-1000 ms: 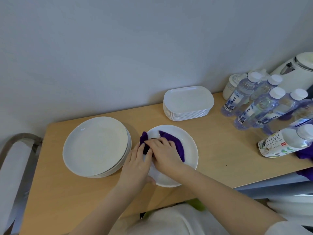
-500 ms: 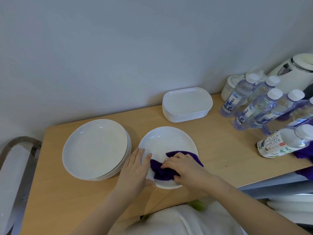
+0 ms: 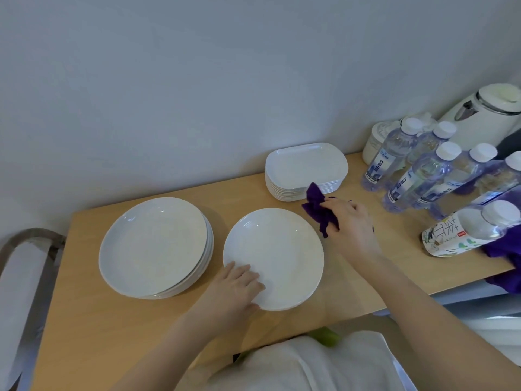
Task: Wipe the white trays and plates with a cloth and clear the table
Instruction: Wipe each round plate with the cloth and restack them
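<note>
A single white round plate (image 3: 277,249) lies on the wooden table (image 3: 118,334) in front of me. My left hand (image 3: 235,289) grips its near left rim, thumb under the edge and fingers on top. My right hand (image 3: 351,224) holds a bunched purple cloth (image 3: 317,208) off the plate, just past its right rim. A stack of white round plates (image 3: 153,246) sits to the left. A stack of white rectangular trays (image 3: 306,170) stands at the back by the wall.
Several water bottles (image 3: 408,176) crowd the right of the table, with a tea bottle (image 3: 468,232) lying on its side. A white kettle (image 3: 487,114) and a white jar (image 3: 376,139) stand behind them. More purple cloth (image 3: 504,249) hangs at the right edge. A chair (image 3: 19,277) is at left.
My right hand has lifted the purple cloth off the plate and carried it right and back, beside the tray stack. My left hand has slid down onto the plate's near left rim.
</note>
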`<state>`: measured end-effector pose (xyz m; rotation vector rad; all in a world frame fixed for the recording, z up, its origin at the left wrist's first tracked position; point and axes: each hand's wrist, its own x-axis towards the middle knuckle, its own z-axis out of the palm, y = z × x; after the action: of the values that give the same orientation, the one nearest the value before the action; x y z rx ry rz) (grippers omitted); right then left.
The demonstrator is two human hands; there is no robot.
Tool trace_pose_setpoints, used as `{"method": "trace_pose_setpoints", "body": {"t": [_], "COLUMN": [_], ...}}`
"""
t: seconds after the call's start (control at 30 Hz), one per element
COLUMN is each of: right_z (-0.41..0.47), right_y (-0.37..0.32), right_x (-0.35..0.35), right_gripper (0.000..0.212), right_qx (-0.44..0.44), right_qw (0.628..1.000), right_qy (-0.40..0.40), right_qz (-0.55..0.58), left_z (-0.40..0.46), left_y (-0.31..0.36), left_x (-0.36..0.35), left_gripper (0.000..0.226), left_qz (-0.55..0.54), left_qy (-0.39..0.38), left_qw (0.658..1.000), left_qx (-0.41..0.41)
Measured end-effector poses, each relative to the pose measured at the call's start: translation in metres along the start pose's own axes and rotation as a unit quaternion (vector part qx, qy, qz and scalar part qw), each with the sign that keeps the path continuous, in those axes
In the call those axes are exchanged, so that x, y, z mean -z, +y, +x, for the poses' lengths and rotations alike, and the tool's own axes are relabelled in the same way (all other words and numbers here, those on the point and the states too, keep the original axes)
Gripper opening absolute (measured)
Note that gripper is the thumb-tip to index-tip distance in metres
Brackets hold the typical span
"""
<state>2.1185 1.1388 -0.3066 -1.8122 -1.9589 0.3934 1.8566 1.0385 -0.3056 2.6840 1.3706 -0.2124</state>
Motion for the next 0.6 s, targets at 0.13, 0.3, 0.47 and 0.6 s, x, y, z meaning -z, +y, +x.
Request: {"method": "trace_pose_setpoints", "body": {"t": [0.13, 0.3, 0.47, 0.6], "right_z": [-0.009, -0.026, -0.034, -0.04], "right_y": [0.014, 0.024, 0.015, -0.005], "right_x": [-0.004, -0.02, -0.026, -0.03], "right_gripper": [0.049, 0.05, 0.046, 0.035], "right_qx": [-0.081, -0.16, -0.155, -0.079], "right_qw": [0.997, 0.984, 0.979, 0.995], "right_qy": [-0.018, -0.074, -0.102, -0.029], "right_qz": [-0.001, -0.013, -0.079, -0.058], "left_z": [0.003, 0.009, 0.01, 0.008], "left_y": [0.009, 0.01, 0.015, 0.021], "left_x": [-0.006, -0.018, -0.016, -0.012], "left_gripper": [0.044, 0.051, 0.045, 0.033], "left_qz": [-0.027, -0.061, -0.042, -0.016], "left_qy": [0.005, -0.004, -0.003, 0.022], "left_qw": [1.0, 0.997, 0.998, 0.999], "left_qx": [0.0, 0.042, 0.038, 0.034]}}
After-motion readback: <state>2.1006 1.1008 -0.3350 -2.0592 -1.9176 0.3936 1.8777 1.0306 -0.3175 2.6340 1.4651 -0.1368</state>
